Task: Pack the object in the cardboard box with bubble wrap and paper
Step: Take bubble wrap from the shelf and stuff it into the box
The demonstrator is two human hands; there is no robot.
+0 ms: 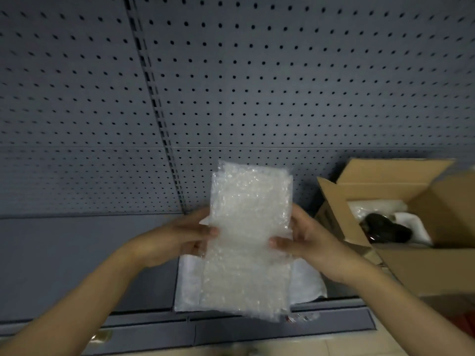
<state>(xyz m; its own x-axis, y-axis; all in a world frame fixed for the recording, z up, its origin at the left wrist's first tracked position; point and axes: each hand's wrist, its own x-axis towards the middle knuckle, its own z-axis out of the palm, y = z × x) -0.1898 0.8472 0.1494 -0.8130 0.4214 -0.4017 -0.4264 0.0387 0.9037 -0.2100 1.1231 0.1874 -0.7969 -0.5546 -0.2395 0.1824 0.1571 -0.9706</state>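
I hold a folded sheet of clear bubble wrap (248, 240) upright in front of me, above the shelf. My left hand (177, 240) grips its left edge with the thumb on the front. My right hand (305, 240) grips its right edge the same way. To the right stands an open cardboard box (416, 268) with its flaps up. Inside it lies a dark object (385, 227) on white paper and more bubble wrap. A white sheet of paper (308, 283) lies flat on the shelf under the held wrap.
A grey pegboard wall (231, 86) rises behind the grey shelf (77, 253). The shelf's front edge runs along the bottom, with tiled floor below. Something red shows at the lower right corner.
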